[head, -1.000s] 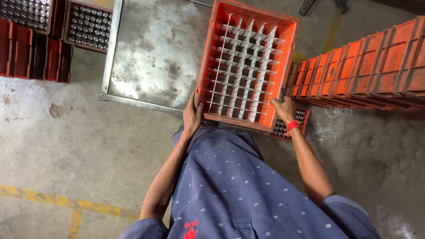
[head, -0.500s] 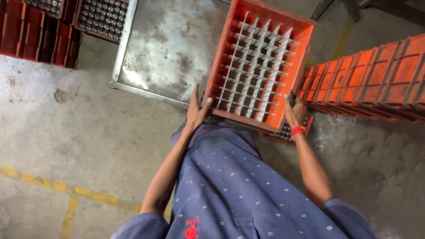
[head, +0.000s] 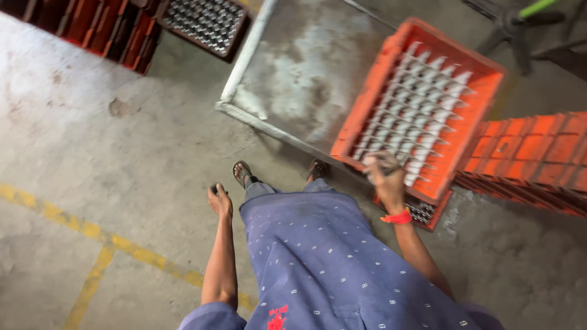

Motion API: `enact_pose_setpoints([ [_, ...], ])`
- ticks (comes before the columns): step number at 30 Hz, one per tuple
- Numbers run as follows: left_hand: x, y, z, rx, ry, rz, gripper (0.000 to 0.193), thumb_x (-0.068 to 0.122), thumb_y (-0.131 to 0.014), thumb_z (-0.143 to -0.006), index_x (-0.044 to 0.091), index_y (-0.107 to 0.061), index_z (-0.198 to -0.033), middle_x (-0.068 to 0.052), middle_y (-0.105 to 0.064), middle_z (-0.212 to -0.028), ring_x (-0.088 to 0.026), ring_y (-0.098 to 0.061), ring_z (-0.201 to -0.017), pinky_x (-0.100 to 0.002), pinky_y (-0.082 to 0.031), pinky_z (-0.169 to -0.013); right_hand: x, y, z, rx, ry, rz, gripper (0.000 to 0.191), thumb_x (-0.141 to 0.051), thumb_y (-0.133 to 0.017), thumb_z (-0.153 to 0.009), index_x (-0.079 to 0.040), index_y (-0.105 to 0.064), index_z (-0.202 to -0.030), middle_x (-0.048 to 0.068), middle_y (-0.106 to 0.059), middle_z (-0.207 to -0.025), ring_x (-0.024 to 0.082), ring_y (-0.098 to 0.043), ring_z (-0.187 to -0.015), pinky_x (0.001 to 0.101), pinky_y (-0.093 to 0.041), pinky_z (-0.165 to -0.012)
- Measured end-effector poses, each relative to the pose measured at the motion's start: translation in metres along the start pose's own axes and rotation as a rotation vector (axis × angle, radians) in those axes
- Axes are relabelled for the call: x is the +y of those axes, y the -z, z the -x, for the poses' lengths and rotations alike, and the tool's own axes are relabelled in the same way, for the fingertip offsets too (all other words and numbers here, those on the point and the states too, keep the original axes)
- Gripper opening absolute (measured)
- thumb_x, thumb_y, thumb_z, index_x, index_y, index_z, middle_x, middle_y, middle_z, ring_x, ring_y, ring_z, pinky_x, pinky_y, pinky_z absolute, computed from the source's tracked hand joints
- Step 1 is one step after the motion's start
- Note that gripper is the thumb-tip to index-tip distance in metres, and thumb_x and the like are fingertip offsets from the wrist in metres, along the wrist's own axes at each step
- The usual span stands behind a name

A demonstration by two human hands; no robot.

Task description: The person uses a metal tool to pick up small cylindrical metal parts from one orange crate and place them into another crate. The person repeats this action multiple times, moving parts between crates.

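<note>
An orange plastic crate with a white divider grid inside rests tilted on the right part of a metal table. My right hand, with a red band on the wrist, grips the crate's near rim. My left hand hangs free beside my body over the concrete floor, holding nothing, fingers loosely curled. My blue dotted shirt and sandalled feet show below.
Stacked orange crates stand at the right. Another crate with metal caps sits under the held one. At top left are dark red crates and a crate of capped bottles. A yellow line crosses the floor.
My left hand has let go of the crate's near rim and dropped to my side. The right hand still holds the crate, which has shifted right in view.
</note>
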State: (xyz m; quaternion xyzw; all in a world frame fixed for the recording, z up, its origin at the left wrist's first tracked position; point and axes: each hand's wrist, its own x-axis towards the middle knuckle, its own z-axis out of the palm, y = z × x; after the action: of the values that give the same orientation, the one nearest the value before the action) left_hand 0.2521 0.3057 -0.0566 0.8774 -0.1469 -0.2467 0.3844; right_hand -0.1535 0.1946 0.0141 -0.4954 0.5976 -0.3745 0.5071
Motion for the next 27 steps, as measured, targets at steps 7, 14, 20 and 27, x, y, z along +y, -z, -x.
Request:
enact_pose_setpoints([
  [7, -0.079, 0.115, -0.061, 0.062, 0.339, -0.058, 0.043, 0.045, -0.057, -0.103, 0.003, -0.064, -0.109, -0.014, -0.070, -0.082, -0.025, -0.067, -0.066, -0.040, -0.054, -0.061, -0.041, -0.243, 0.014, -0.507, 0.217, 0.630, 0.028, -0.034, -0.070, -0.092, -0.010, -0.073, -0.106, 0.018, -0.072, -0.079, 0.039, -0.070, -0.075, 0.0458, -0.052, -0.064],
  [14, -0.098, 0.172, -0.143, -0.084, 0.581, 0.229, 0.043, 0.043, -0.056, -0.101, 0.003, -0.066, -0.116, -0.015, -0.067, -0.100, -0.024, -0.068, -0.066, -0.037, -0.054, -0.051, -0.046, -0.383, 0.014, -0.640, 0.170, 0.636, 0.031, -0.037, -0.067, -0.097, -0.009, -0.072, -0.109, 0.018, -0.070, -0.077, 0.038, -0.069, -0.074, 0.0461, -0.051, -0.064],
  [20, -0.022, 0.145, -0.234, -0.278, 0.369, 0.116, 0.043, 0.045, -0.056, -0.100, 0.008, -0.067, -0.119, -0.008, -0.073, -0.102, -0.020, -0.067, -0.069, -0.034, -0.053, -0.055, -0.055, -0.416, -0.018, -0.434, 0.025, 0.348, 0.031, -0.035, -0.058, -0.104, -0.009, -0.073, -0.108, 0.004, -0.076, -0.072, 0.011, -0.069, -0.061, 0.0334, -0.052, -0.058],
  [27, 0.054, 0.101, -0.323, -0.471, 0.048, -0.009, 0.044, 0.041, -0.054, -0.103, 0.003, -0.069, -0.117, -0.015, -0.074, -0.092, -0.021, -0.074, -0.072, -0.035, -0.054, -0.057, -0.088, -0.465, -0.082, -0.339, -0.383, 0.064, 0.036, -0.036, -0.052, -0.106, -0.006, -0.071, -0.109, 0.006, -0.069, -0.068, 0.008, -0.054, -0.052, 0.0265, -0.042, -0.047],
])
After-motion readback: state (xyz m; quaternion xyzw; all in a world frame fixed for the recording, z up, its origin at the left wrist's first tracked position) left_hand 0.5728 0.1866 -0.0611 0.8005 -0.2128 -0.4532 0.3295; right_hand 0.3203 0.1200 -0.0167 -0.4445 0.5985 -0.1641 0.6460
